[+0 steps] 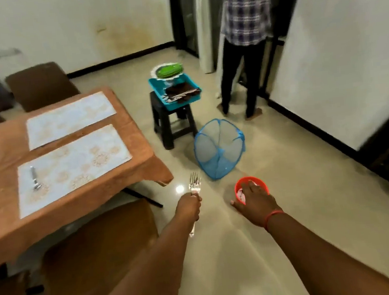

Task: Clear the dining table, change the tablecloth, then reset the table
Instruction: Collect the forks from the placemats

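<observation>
- Left hand (187, 206): fist clenched round a bundle of forks (194, 184), tines pointing up and away, handle ends sticking out below the fist. Held off the table's near right corner, over the floor.
- Right hand (256, 203): fingers curled over the rim of a red cup (252, 185), gripping it from above; something pale inside, can't tell what. Red band on the wrist. Further right of the table than the forks.
- Table (138, 138): brown cloth on, two pale patterned placemats (74, 168) along the right side; one piece of cutlery (35, 178) lies on the nearer mat.
- Right of the table: black stool (174, 123) carrying a blue tray (176, 93) with dark cloths, cutlery and green plates (169, 70).
- Blue mesh basket (219, 147) tipped on the floor between stool and hands.
- Brown chairs (40, 85) at the table's far and near sides.
- A person (243, 47) stands past the stool by a doorway.
</observation>
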